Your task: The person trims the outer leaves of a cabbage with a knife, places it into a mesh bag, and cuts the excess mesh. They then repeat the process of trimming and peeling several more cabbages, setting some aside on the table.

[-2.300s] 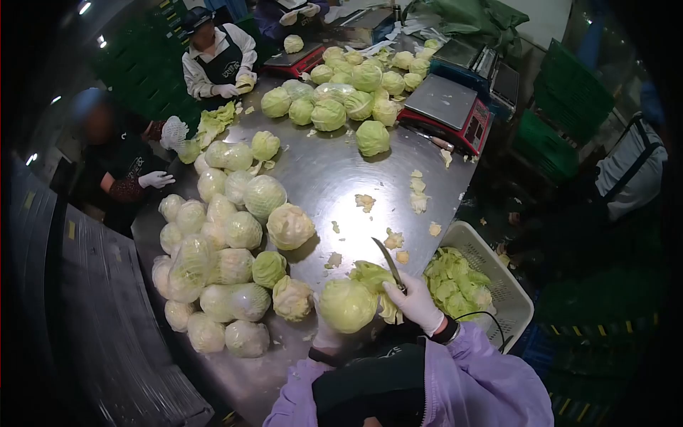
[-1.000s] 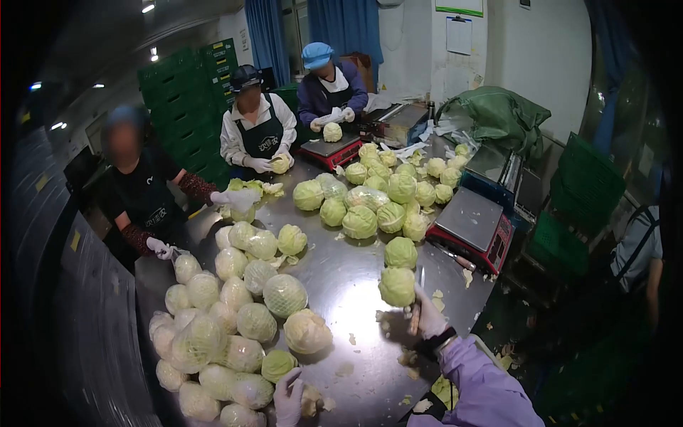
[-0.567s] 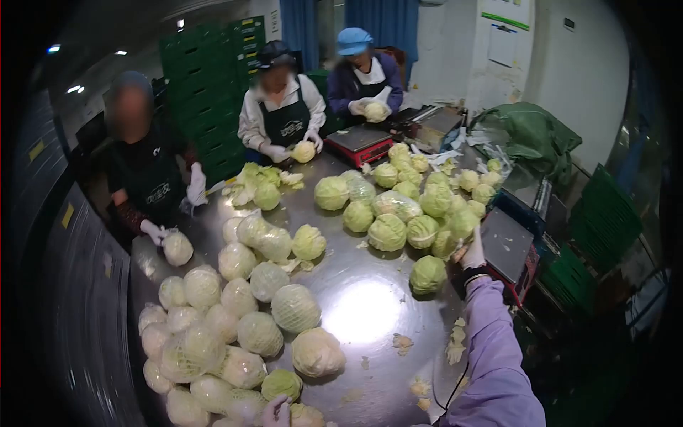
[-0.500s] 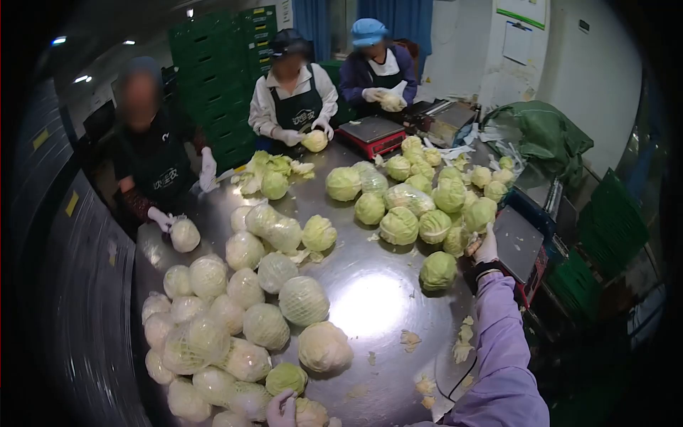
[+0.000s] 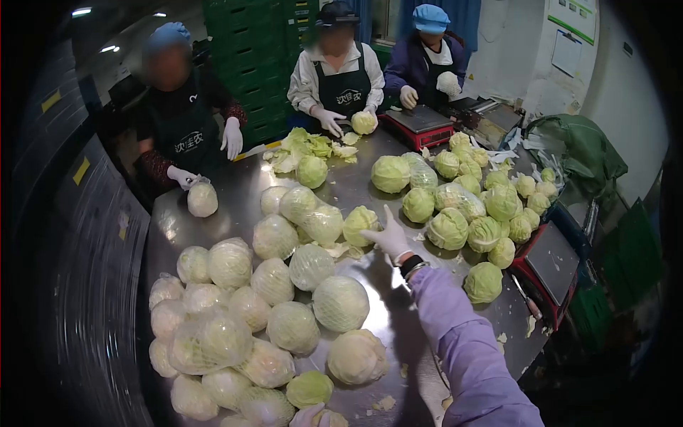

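My right hand (image 5: 391,238), gloved, reaches over the middle of the metal table with its fingers spread and nothing held. Its thumb side is at the edge of a green cabbage (image 5: 361,226); whether they touch is unclear. At the bottom edge, my left hand (image 5: 318,415) shows only in part, just below a small green cabbage (image 5: 309,389); its fingers are hard to make out. A large pale cabbage (image 5: 357,356) lies to its upper right. Many net- and film-wrapped cabbages (image 5: 295,328) crowd the left side. Unwrapped green cabbages (image 5: 448,228) form a group at the right.
Three co-workers stand across the table, one holding a wrapped cabbage (image 5: 203,199). A red scale (image 5: 546,263) sits at the right edge, with a knife (image 5: 528,299) beside it. Another scale (image 5: 420,122) and loose leaves (image 5: 302,146) are at the far side.
My right hand has left the cabbages beside the right scale and moved left to the middle cabbage, fingers now spread. The camera view has shifted. One far co-worker's hand is now at the far scale.
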Tool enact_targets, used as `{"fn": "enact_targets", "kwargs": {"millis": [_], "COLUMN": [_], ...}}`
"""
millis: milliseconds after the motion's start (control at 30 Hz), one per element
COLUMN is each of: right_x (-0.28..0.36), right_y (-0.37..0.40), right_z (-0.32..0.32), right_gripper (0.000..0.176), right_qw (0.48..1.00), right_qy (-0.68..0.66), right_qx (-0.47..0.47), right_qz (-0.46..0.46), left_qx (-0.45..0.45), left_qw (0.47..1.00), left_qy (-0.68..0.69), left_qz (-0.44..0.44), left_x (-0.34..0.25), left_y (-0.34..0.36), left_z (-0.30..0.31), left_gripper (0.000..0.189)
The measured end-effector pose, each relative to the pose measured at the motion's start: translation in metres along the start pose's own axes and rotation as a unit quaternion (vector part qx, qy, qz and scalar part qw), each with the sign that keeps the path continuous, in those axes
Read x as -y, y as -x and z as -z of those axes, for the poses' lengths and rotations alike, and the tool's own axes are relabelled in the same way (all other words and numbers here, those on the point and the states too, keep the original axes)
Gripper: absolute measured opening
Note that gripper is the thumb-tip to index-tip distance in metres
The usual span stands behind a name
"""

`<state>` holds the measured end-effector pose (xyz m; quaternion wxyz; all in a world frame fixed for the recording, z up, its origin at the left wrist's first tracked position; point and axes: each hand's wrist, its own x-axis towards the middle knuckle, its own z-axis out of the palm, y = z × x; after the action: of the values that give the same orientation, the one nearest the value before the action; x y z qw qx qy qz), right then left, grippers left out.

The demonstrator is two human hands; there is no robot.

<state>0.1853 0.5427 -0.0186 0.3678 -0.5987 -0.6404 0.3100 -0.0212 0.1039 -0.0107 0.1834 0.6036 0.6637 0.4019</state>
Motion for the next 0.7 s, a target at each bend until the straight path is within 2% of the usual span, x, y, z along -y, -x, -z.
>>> {"fn": "enact_targets", "kwargs": {"millis": [67, 100, 167, 200, 233, 300, 333, 367, 400, 433, 467, 500, 533, 567, 600, 633, 667, 700], "right_x": [-0.001, 0.005, 0.018, 0.015, 0.008, 0.003, -0.001, -0.006, -0.013, -0.024, -0.037, -0.041, -0.043, -0.038, -0.034, -0.033, -0.032, -0.03], "right_y": [-0.009, -0.009, -0.003, -0.006, -0.01, -0.012, -0.01, -0.006, -0.002, 0.002, 0.009, 0.021, 0.036, 0.054, 0.071, 0.09, 0.11, 0.134], "right_z": [-0.039, -0.044, -0.048, -0.05, -0.048, -0.032, -0.023, -0.016, -0.009, -0.008, -0.004, 0.002, 0.008, 0.017, 0.028, 0.041, 0.053, 0.06], "right_gripper": [0.107, 0.107, 0.109, 0.109, 0.108, 0.103, 0.103, 0.103, 0.102, 0.099, 0.099, 0.096, 0.092, 0.078, 0.078, 0.07, 0.063, 0.048], "right_qw": [0.98, 0.98, 0.95, 0.95, 0.962, 0.976, 0.975, 0.978, 0.979, 0.968, 0.968, 0.994, 0.999, 0.991, 0.992, 0.958, 0.895, 0.882], "right_qy": [0.135, 0.136, 0.299, 0.3, 0.266, 0.212, 0.215, 0.195, 0.175, 0.182, 0.183, 0.076, -0.033, -0.113, -0.111, -0.224, -0.333, -0.349], "right_qx": [-0.1, -0.098, -0.045, -0.042, -0.038, -0.041, -0.042, -0.031, -0.022, -0.047, -0.049, -0.003, 0.041, 0.064, 0.057, 0.133, 0.201, 0.177], "right_qz": [0.107, 0.109, 0.077, 0.078, 0.053, 0.036, 0.037, 0.071, 0.105, 0.165, 0.163, 0.081, -0.003, -0.016, -0.024, -0.123, -0.217, -0.263], "left_qx": [0.013, 0.029, 0.074, 0.138, 0.264, 0.139, 0.039, 0.039, 0.069, 0.098, 0.126, 0.1, 0.017, 0.023, 0.014, 0.006, -0.001, -0.008], "left_qw": [1.0, 0.999, 0.994, 0.978, 0.867, 0.981, 0.99, 0.99, 0.948, 0.871, 0.95, 0.995, 0.981, 0.98, 0.986, 0.991, 0.995, 0.997], "left_qy": [0.0, -0.019, -0.073, -0.155, -0.4, -0.119, 0.034, 0.036, 0.161, 0.28, 0.183, 0.006, -0.136, -0.134, -0.105, -0.075, -0.044, -0.014], "left_qz": [0.027, 0.03, 0.034, 0.014, -0.135, 0.072, 0.134, 0.133, 0.267, 0.391, 0.219, 0.017, -0.14, -0.144, -0.127, -0.11, -0.091, -0.071], "left_x": [0.013, 0.033, 0.085, 0.136, 0.212, 0.129, 0.082, 0.102, 0.139, 0.128, 0.112, 0.061, 0.011, 0.006, 0.004, 0.004, 0.003, 0.002], "left_y": [0.011, 0.025, 0.061, 0.094, 0.138, 0.09, 0.061, 0.073, 0.091, 0.075, 0.072, 0.039, 0.007, 0.003, 0.002, 0.003, 0.005, 0.01], "left_z": [-0.005, -0.013, -0.038, -0.063, -0.104, -0.067, -0.047, -0.058, -0.077, -0.074, -0.058, -0.026, 0.007, 0.01, 0.009, 0.005, 0.001, -0.002], "left_gripper": [0.02, 0.022, 0.025, 0.026, 0.028, 0.029, 0.03, 0.03, 0.028, 0.027, 0.026, 0.025, 0.023, 0.023, 0.023, 0.022, 0.021, 0.02]}}
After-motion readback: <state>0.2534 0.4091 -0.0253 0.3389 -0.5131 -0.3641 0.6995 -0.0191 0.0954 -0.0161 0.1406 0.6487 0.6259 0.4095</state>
